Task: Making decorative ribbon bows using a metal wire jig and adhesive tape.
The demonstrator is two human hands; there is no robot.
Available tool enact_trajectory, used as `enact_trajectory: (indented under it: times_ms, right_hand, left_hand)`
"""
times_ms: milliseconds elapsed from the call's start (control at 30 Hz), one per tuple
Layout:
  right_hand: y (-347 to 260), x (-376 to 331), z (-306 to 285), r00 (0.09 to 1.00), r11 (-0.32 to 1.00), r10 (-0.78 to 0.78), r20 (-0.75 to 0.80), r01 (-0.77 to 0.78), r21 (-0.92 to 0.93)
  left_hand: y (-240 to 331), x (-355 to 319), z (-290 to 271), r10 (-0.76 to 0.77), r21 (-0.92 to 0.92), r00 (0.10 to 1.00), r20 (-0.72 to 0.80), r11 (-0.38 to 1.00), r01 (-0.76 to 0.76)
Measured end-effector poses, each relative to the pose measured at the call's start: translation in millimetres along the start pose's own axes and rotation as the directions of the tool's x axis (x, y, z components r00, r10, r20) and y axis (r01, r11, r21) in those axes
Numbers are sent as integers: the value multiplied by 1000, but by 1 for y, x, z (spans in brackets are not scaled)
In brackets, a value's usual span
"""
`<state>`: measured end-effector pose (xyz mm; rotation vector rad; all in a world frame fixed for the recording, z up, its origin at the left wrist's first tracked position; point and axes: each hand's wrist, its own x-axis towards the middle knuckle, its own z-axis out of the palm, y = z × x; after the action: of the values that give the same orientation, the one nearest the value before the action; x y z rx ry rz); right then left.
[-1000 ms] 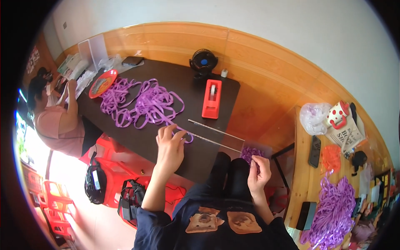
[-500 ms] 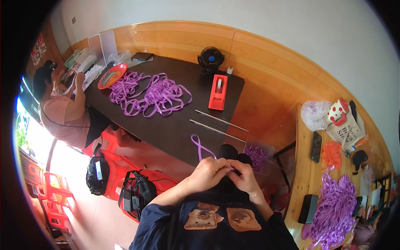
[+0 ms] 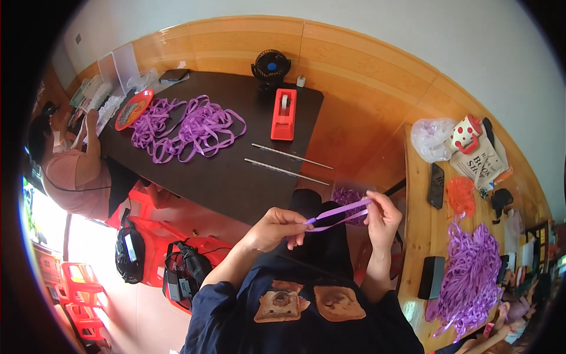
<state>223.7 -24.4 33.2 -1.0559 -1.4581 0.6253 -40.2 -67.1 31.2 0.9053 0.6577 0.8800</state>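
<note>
A loop of purple ribbon is stretched between my two hands above my lap. My left hand pinches it at a small knot. Fingers of my right hand grip the other end of the loop, pulling it out to the right. On the dark table ahead, a tangled heap of purple ribbon lies to the left. Two thin metal rods rest near the table's right edge, just beyond my hands. Below my right hand, partly hidden, a clear bin holds purple pieces.
A red tape dispenser, a black fan and a red plate stand on the dark table. A person works at its far left. The wooden table at right bears a ribbon pile, phone and speaker.
My hands have moved apart from close together, the right one going right and up. The ribbon now spans between them as an open loop. The view has shifted slightly.
</note>
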Motion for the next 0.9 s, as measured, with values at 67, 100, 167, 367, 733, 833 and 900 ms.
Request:
enact_trajectory:
  times_ms: [67, 100, 167, 367, 733, 833, 900]
  right_hand:
    - [11, 5, 0, 987, 816, -155, -45, 102, -569]
    - [8, 3, 2, 995, 891, -99, 28, 101, -442]
    - [9, -8, 9, 979, 1000, -3, 205, -2, 26]
    - [4, -22, 42, 922, 981, -2, 386, -73, 179]
    - [40, -5, 52, 884, 851, -431, 181, 465, -243]
    - [49, -1, 53, 886, 842, -441, 146, 464, -274]
    - [57, 4, 52, 881, 829, -454, 136, 473, -298]
  left_hand:
    - [-2, 7, 2, -12, -28, 1000, 12, 1000, 13]
    - [-3, 10, 2, -36, -60, 999, 14, 998, 37]
    - [-7, 16, 6, -69, -92, 997, 24, 993, 71]
    - [-14, 25, 20, -66, 10, 997, -48, 998, 66]
    - [-79, 55, 14, -151, -276, 965, -215, 957, 88]
    - [-95, 68, 8, -103, -383, 968, -230, 924, 8]
    - [-101, 75, 6, 5, -276, 967, -254, 958, -77]
